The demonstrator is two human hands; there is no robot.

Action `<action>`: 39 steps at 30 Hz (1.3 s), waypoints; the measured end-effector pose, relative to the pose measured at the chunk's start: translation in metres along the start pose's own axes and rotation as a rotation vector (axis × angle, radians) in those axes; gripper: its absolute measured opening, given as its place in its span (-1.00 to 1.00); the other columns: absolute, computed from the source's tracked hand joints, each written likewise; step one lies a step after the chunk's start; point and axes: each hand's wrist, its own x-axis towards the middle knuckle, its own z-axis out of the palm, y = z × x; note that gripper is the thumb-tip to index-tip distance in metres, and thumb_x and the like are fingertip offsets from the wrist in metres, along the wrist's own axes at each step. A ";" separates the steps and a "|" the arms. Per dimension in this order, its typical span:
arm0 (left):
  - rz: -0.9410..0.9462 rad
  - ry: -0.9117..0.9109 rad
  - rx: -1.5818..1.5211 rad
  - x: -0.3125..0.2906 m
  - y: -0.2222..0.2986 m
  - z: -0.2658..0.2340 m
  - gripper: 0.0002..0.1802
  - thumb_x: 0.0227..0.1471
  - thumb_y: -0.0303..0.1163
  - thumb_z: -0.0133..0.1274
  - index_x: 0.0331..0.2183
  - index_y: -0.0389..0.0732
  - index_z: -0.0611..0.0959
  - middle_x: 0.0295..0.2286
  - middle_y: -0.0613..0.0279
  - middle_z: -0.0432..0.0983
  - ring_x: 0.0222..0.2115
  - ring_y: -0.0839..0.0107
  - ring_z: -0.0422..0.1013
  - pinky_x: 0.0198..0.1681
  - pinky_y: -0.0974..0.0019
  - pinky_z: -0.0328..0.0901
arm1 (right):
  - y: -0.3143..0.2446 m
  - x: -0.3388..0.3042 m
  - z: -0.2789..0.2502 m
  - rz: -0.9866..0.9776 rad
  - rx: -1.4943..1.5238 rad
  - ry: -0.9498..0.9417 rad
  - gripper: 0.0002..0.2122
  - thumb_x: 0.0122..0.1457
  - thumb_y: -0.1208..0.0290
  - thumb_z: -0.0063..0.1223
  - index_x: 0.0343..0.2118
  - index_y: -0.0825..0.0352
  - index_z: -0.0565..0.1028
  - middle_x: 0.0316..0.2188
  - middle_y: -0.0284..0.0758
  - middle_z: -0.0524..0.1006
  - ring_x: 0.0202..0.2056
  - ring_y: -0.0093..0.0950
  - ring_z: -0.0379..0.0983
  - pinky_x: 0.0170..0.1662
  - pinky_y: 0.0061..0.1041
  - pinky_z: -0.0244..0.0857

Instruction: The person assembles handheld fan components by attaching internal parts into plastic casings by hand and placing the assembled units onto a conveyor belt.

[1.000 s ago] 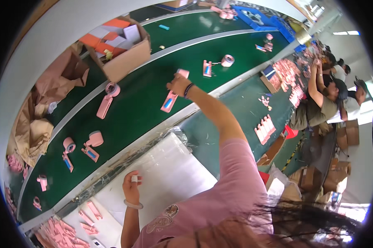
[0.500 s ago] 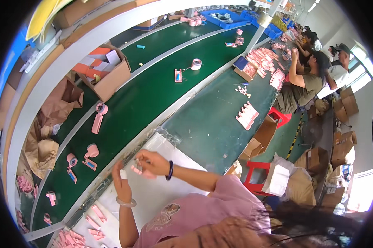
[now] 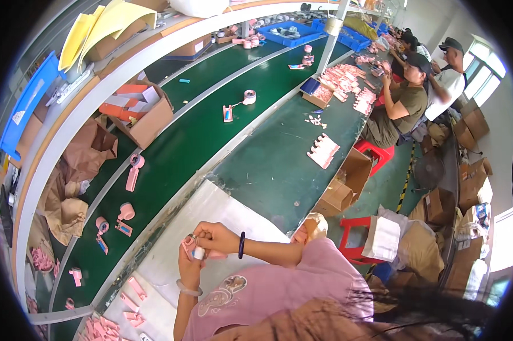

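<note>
My left hand (image 3: 188,269) and my right hand (image 3: 218,237) are together over the white-covered bench (image 3: 228,207). Between them sits a small white cylindrical part (image 3: 199,253), with the fingers of my left hand closed about it. A pink plastic part (image 3: 188,244) shows at the fingertips, and my right hand pinches it. Fingers hide where the two pieces meet. To the lower left lie loose pink handle-shaped parts (image 3: 137,287) and a heap of pink pieces (image 3: 100,329).
Left of the bench runs a green conveyor (image 3: 177,165), carrying pink assemblies (image 3: 131,172) with round heads. Ahead on the green tabletop are a row of pink parts (image 3: 323,151) and a small box (image 3: 317,92). A co-worker (image 3: 401,99) sits beyond; a red stool (image 3: 353,238) stands right.
My hands have come together, bringing the white part against the pink one. The whole view has shifted slightly, and the co-worker's head has turned.
</note>
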 end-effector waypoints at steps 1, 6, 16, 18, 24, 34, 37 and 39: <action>-0.019 -0.041 -0.072 -0.003 0.000 -0.002 -0.54 0.08 -0.33 0.05 0.01 -0.19 0.37 -0.35 0.39 0.40 -0.50 0.63 0.32 -0.53 0.57 0.19 | -0.002 -0.005 0.004 0.013 -0.024 0.004 -0.87 0.17 0.54 0.00 -0.23 0.42 0.39 -0.44 -0.35 0.52 -0.45 -0.69 0.45 -0.41 -0.68 0.35; -0.090 -0.100 -0.012 -0.016 0.007 -0.009 -0.52 0.04 -0.34 0.04 0.02 -0.19 0.37 -0.38 0.37 0.37 -0.57 0.62 0.29 -0.62 0.54 0.20 | -0.021 -0.021 0.007 -0.156 -0.344 -0.006 -0.83 0.12 0.56 0.04 -0.20 0.37 0.49 -0.33 -0.30 0.50 -0.29 -0.54 0.46 -0.26 -0.56 0.34; 0.054 -0.015 -0.179 -0.025 0.010 -0.013 -0.53 0.24 -0.07 -0.20 0.03 -0.17 0.39 -0.48 0.32 0.37 -0.63 0.55 0.32 -0.62 0.41 0.33 | -0.020 -0.032 -0.001 -0.370 -0.746 -0.043 -0.84 0.10 0.43 0.08 -0.24 0.25 0.56 -0.46 -0.29 0.52 -0.37 -0.27 0.42 -0.18 -0.35 0.27; 0.069 -0.019 -0.126 -0.025 0.015 -0.016 -0.58 0.25 -0.14 -0.19 0.02 -0.19 0.40 -0.45 0.30 0.40 -0.60 0.54 0.35 -0.54 0.40 0.38 | -0.021 -0.034 -0.001 -0.272 -0.746 -0.097 -0.81 0.14 0.43 0.02 -0.18 0.28 0.53 -0.44 -0.28 0.50 -0.37 -0.25 0.41 -0.17 -0.33 0.26; 0.078 0.066 -0.102 -0.027 0.018 -0.023 -0.62 0.25 -0.20 -0.18 -0.02 -0.23 0.43 -0.44 0.27 0.39 -0.61 0.55 0.34 -0.59 0.45 0.35 | -0.011 -0.038 0.008 -0.338 -0.954 -0.088 -0.74 0.13 0.44 0.01 -0.10 0.26 0.44 -0.33 -0.25 0.46 -0.30 -0.23 0.42 -0.21 -0.31 0.29; -0.011 0.062 -0.199 -0.021 0.011 -0.016 -0.70 0.15 -0.40 -0.15 -0.09 -0.26 0.46 -0.46 0.24 0.38 -0.65 0.52 0.34 -0.69 0.40 0.32 | -0.002 -0.028 0.004 -0.594 -0.942 0.168 -0.92 0.09 0.49 0.03 -0.33 0.28 0.45 -0.40 -0.28 0.47 -0.37 -0.25 0.41 -0.26 -0.33 0.29; -0.044 0.057 -0.252 -0.023 0.013 -0.012 -0.68 0.10 -0.43 -0.16 -0.08 -0.28 0.45 -0.47 0.21 0.39 -0.65 0.49 0.34 -0.68 0.39 0.33 | -0.004 -0.033 0.006 -0.615 -0.906 0.185 -0.88 0.06 0.51 0.06 -0.31 0.29 0.44 -0.39 -0.28 0.47 -0.34 -0.25 0.41 -0.24 -0.33 0.28; -0.064 0.040 -0.271 -0.027 0.013 -0.010 -0.66 0.10 -0.41 -0.14 -0.07 -0.29 0.43 -0.45 0.21 0.39 -0.65 0.49 0.34 -0.67 0.39 0.34 | -0.007 -0.039 0.011 -0.623 -0.871 0.211 -0.86 0.05 0.53 0.06 -0.30 0.30 0.43 -0.38 -0.28 0.47 -0.34 -0.24 0.41 -0.24 -0.32 0.28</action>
